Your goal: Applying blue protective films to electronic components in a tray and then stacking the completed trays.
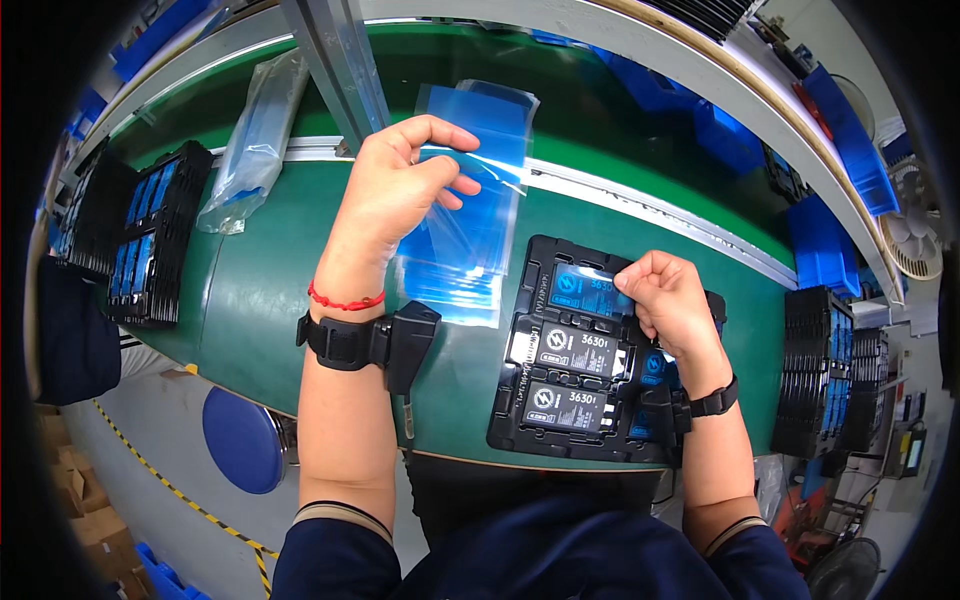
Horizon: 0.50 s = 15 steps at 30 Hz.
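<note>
Raised over a stack of blue film sheets, my left hand is closed, thumb and index curled round a clear glossy film. My right hand is at the black tray, its fingertips pinched at the right edge of a blue-faced flat battery. Whatever lies between those fingertips is too small to make out. Below that battery, a middle battery and a lower battery show black faces with white print. Blue-faced batteries in the tray's right column are partly hidden by my right hand and wrist.
Trays are stacked at the left and right of the green table. A clear plastic bag lies near a metal post. Blue bins stand at back right. A blue stool is below the table's left edge.
</note>
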Tool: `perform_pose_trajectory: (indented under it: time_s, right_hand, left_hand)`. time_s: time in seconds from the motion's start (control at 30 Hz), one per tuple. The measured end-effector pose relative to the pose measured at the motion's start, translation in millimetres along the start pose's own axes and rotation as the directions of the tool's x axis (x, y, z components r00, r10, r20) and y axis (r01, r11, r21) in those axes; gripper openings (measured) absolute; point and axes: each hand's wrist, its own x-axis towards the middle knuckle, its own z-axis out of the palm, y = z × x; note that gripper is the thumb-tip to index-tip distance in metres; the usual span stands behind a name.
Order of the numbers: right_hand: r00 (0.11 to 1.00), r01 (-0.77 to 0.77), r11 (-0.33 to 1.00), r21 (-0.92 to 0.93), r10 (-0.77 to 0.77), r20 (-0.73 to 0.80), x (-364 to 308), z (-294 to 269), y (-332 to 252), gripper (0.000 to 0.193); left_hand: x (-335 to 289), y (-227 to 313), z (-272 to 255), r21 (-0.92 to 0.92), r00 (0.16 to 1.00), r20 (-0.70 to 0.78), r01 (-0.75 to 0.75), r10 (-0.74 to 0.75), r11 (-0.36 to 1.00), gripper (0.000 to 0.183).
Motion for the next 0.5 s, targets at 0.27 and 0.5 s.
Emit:
perform_pose_trajectory:
  time_s: [0.27,0.5]
  right_hand:
    - [1.0,0.0,1.0,0.005,0.0,0.002,-1.0,2.1,0.0,0.009]
    - [1.0,0.001,1.0,0.003,-0.001,-0.007,-1.9,2.8,1.5,0.008]
  left_hand:
    - [1.8,-3.7,-0.2,0.016,1.0,0.005,0.003,-0.003,1.0,0.025]
    - [0.4,-4.9,0.7,0.017,1.0,0.008,0.004,-0.004,1.0,0.024]
